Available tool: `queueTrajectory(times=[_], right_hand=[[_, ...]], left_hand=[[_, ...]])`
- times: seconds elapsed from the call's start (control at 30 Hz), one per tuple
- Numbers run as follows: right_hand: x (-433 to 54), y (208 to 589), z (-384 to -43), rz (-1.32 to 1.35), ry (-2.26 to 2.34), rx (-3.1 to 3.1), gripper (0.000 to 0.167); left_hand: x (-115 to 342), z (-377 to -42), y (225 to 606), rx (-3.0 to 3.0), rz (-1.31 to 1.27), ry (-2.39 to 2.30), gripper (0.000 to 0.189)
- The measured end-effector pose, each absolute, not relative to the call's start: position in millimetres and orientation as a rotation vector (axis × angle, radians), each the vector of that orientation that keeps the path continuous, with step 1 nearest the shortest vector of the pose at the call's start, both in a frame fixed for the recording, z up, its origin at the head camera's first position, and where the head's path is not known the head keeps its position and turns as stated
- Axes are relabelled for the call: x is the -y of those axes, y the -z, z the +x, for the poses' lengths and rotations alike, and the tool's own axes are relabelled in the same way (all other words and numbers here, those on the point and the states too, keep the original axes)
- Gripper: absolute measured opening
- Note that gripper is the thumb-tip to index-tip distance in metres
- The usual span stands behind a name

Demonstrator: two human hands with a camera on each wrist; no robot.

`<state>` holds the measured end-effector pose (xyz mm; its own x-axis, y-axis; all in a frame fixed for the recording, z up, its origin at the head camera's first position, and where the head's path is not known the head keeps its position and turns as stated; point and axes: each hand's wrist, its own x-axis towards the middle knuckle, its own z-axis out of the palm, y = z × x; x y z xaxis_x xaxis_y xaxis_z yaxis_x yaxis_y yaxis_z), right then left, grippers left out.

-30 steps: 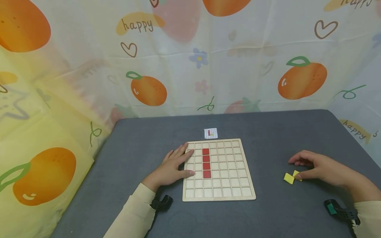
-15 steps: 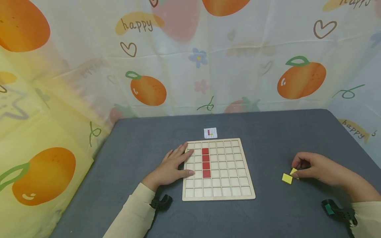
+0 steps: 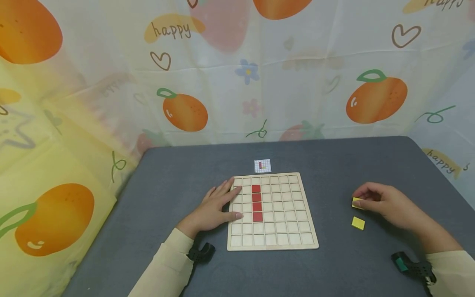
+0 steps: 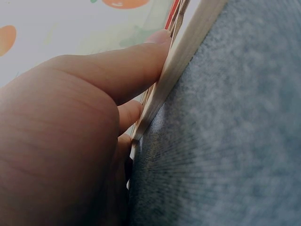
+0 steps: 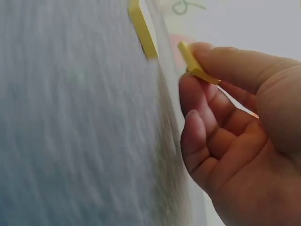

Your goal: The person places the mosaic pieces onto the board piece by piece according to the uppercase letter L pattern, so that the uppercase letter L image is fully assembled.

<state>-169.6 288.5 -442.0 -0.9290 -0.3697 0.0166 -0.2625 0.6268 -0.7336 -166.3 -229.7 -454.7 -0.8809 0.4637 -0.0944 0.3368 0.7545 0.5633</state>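
My left hand [image 3: 213, 208] rests on the left edge of a wooden grid board [image 3: 285, 248], its fingers spread and the thumb over the frame. In the left wrist view the thumb lies on the rim of the board [image 4: 174, 61]. A column of several red square tiles [image 3: 257, 198] fills cells in the board's third column. Over the right of the table my right hand [image 3: 389, 204] pinches a yellow square tile [image 3: 356, 203] between thumb and fingers; the right wrist view shows this tile [image 5: 195, 66] edge-on. A second yellow tile [image 3: 358, 223] lies on the table just below that hand.
A small printed card [image 3: 262, 166] with a grid pattern in red and yellow lies behind the board. The dark grey table [image 3: 200, 165] ends at a fruit-patterned cloth [image 3: 222, 74] at the back and left.
My right hand has picked up one yellow tile and moved it up and left, away from the other tile. The left hand and the board have stayed in place.
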Motion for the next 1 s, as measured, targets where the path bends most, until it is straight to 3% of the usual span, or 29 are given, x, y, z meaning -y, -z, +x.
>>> queueTrajectory(times=[1.0], right_hand=[[-182, 444, -159, -0.654, 1.573, -2.410, 0.013]], left_hand=[[230, -166, 454, -2.731, 0.631, -0.799, 0.092]])
